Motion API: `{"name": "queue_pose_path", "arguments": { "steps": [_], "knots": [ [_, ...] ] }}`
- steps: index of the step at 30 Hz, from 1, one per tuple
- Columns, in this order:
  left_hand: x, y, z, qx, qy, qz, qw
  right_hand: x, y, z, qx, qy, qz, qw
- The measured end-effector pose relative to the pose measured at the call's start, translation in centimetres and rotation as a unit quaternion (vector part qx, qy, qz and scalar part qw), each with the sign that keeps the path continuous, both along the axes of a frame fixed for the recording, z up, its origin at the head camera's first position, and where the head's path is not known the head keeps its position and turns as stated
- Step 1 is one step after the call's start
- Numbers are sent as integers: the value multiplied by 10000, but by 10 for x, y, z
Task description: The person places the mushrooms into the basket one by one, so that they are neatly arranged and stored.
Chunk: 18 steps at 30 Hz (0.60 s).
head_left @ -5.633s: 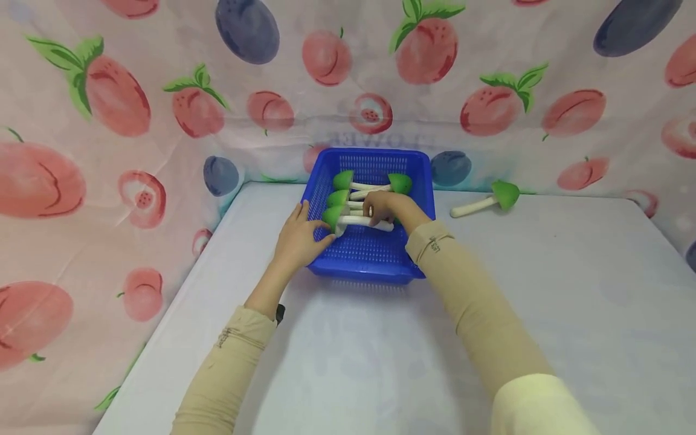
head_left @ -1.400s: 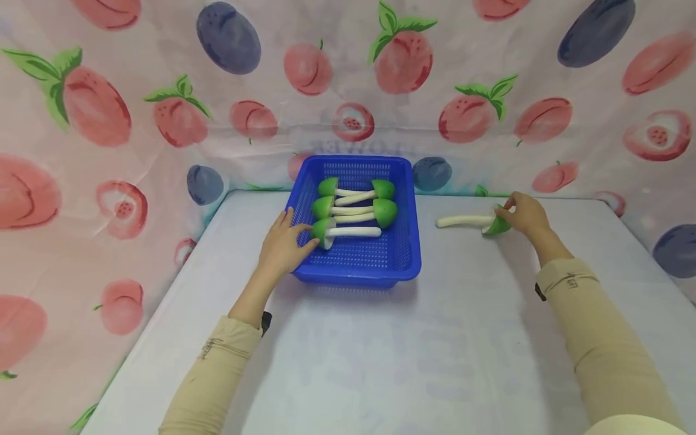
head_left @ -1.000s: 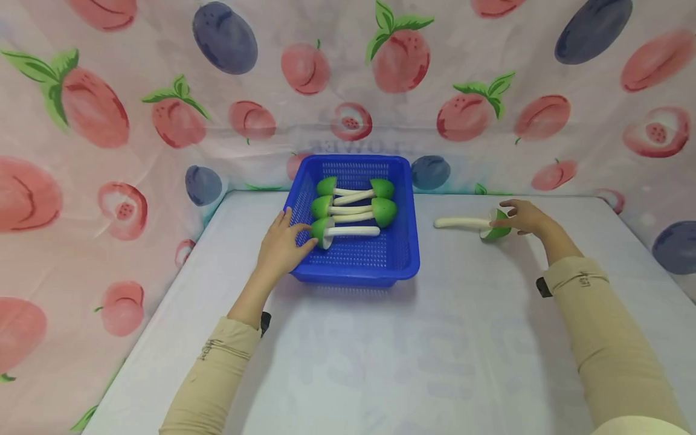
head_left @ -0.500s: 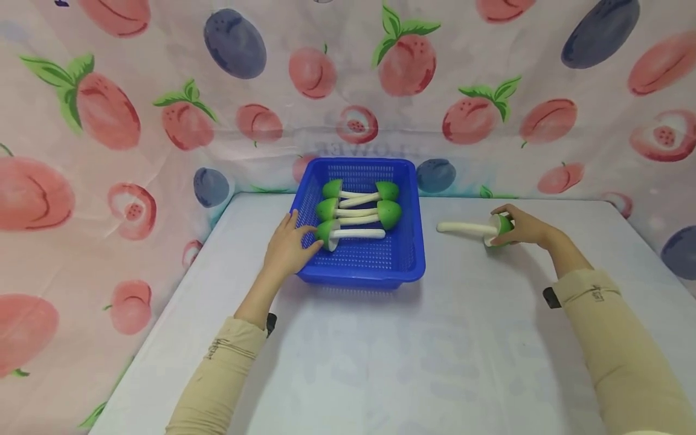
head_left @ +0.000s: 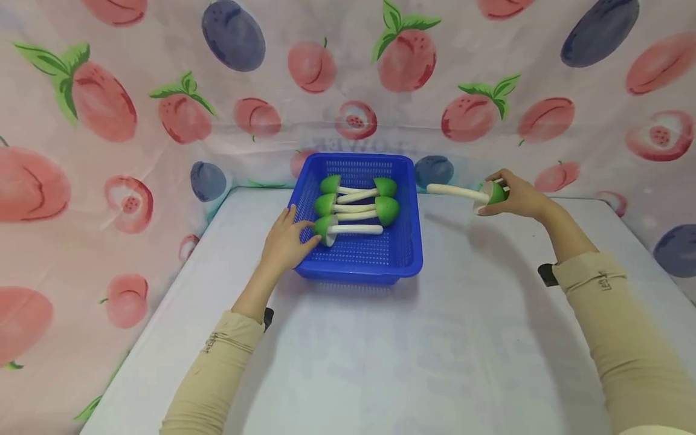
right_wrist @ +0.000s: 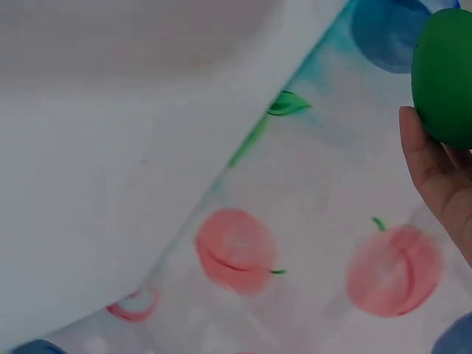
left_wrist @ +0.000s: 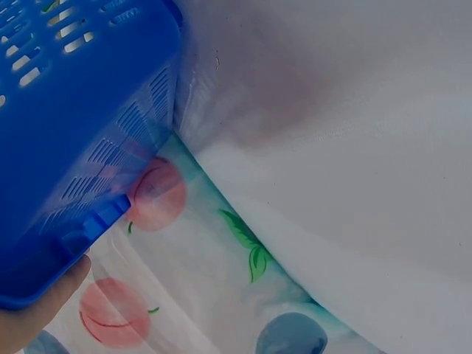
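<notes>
A green-capped toy mushroom (head_left: 457,191) with a white stem is off the table, its shadow below. My right hand (head_left: 519,196) grips it by the cap, and the stem points left toward the basket. In the right wrist view the green cap (right_wrist: 446,77) rests against the fingers. My left hand (head_left: 284,241) holds the left rim of the blue plastic basket (head_left: 356,266), thumb and one finger over the rim beside the nearest mushroom's cap (head_left: 325,230). Several more such mushrooms (head_left: 386,210) lie inside, caps at both sides, stems crossing in the middle.
The basket stands on a white-covered table (head_left: 380,356), close to its back edge. A fruit-printed cloth (head_left: 326,121) hangs behind and along the left side. In the left wrist view the basket's slotted wall (left_wrist: 118,140) stands beside the white surface.
My right hand has closed on the mushroom's cap and raised it from the table, moving up. The left hand has stayed at the basket's rim. Earlier, the right hand was inside the basket.
</notes>
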State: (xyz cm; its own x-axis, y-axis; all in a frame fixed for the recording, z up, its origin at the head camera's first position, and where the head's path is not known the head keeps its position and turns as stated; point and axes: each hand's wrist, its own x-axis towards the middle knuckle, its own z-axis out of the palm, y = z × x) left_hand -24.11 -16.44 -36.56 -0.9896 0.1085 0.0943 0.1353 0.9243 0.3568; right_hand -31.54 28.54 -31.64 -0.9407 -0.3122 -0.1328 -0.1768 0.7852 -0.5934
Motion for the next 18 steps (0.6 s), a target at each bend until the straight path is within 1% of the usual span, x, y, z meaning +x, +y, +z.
{"name": "queue_pose_path", "arguments": {
  "steps": [6, 10, 14, 18],
  "knots": [
    [-2, 4, -1, -36, -60, -59, 10000, 3, -20, 28, 140, 412, 12, 9991],
    [-1, 5, 0, -65, -63, -47, 9999, 8, -39, 40, 155, 652, 279, 9974],
    [-1, 3, 2, -71, -60, -36, 10000, 11, -60, 46, 226, 954, 616, 9933],
    [0, 2, 2, -120, -62, -22, 9999, 12, -79, 46, 287, 1219, 978, 9873]
  ]
}}
